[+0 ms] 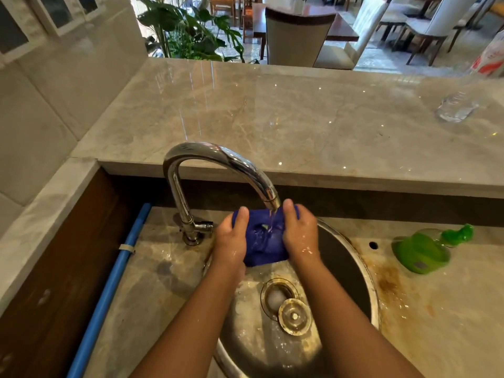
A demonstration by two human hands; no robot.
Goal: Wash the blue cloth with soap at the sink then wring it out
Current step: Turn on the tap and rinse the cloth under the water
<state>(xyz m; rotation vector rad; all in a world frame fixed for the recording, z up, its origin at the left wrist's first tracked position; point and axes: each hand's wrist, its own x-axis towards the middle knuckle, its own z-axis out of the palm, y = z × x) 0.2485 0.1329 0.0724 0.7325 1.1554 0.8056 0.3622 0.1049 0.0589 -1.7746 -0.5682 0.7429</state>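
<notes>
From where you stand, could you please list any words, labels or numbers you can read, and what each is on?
None can be read.
green soap bottle: a small dark label, too blurred to read.
red and white bag at the far right edge: printing, blurred beyond reading.
faucet, blue cloth and clear plastic bottle: no text visible.

- The lower bench [169, 274] is wet grey stone, rust-stained to the right of the round steel sink [354, 268] set into it.
- A chrome tap [191, 214] stands left of the sink.
- A green soap bottle [425, 249] lies tipped over on the right.
- A clear plastic bottle [456, 106] lies on the raised ledge [272, 118] behind.
</notes>
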